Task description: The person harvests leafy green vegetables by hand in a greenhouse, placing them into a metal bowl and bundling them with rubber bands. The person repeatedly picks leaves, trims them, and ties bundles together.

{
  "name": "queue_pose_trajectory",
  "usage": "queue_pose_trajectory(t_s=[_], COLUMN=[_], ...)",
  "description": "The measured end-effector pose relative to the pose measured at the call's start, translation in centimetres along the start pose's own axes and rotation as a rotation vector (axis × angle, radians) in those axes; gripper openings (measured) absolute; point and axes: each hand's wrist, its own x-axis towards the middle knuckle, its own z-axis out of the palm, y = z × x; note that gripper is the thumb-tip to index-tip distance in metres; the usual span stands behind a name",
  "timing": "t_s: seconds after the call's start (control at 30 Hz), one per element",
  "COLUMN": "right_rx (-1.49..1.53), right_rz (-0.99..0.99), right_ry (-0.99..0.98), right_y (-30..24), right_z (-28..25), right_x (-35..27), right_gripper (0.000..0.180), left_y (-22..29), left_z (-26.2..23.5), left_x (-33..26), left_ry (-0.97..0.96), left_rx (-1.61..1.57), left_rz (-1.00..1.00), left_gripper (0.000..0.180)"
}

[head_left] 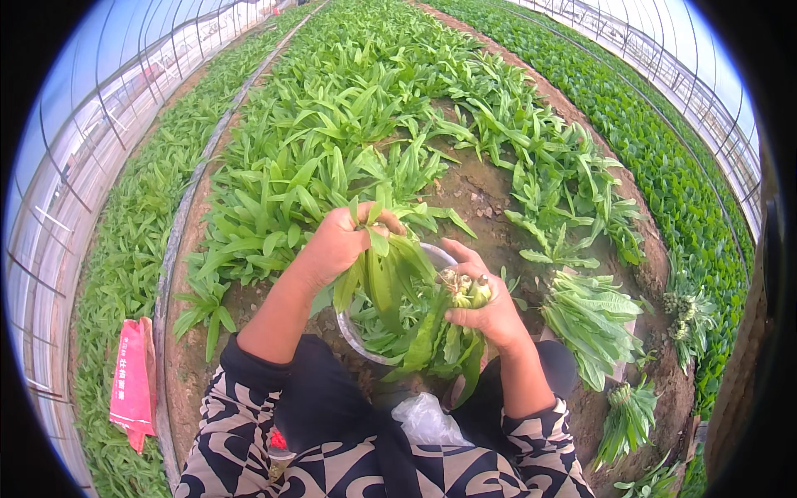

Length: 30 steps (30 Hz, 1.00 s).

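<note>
My left hand (339,243) is closed around the upper part of some long green leaves (383,278), which hang down from it. In my right hand (486,300) is a bunch of leafy greens (452,332), gripped near its pale cut stem ends, with the leaves drooping below. Both hands are over a round light-coloured tub (352,339) between my knees. Loose leaves lie inside the tub, and the hanging leaves cover part of its rim.
Leafy plants (332,124) grow in rows ahead. Bundled greens (591,325) lie at right, with a smaller bundle (628,420) nearer me. A clear plastic bag (427,421) sits at my lap. Left are a long hose (193,183) and a pink bag (134,386).
</note>
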Motion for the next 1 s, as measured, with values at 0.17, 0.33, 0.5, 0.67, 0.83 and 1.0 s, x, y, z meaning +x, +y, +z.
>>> queue_pose_trajectory(t_s=[0.17,0.33,0.5,0.67,0.83,1.0], right_rx=[0.050,0.081,0.041,0.005,0.085,0.081], right_rz=[0.139,0.251,0.256,0.267,0.261,0.282], right_ry=[-0.094,-0.118,-0.144,-0.125,-0.024,-0.066], right_y=[1.2,1.1,1.1,0.5,0.6,1.1], right_z=[1.3,1.4,1.6,1.0,-0.5,-0.5], right_x=[0.1,-0.4,-0.2,-0.8,-1.2,-0.9], right_gripper=[0.055,0.048,0.048,0.048,0.050,0.052], left_y=[-2.8,-3.0,-5.1,-5.9,-6.6,-5.3], left_z=[5.3,5.6,3.9,-1.7,-1.8,1.5], left_x=[1.3,1.9,2.6,3.9,2.3,1.4], left_ry=[0.003,0.120,0.294,0.520,0.239,-0.193], left_rx=[-0.548,-0.559,-0.016,0.179,1.020,-0.324], left_rz=[0.087,-0.010,0.125,-0.064,-0.232,-0.114], left_gripper=[0.017,0.017,0.020,0.023,0.047,0.056])
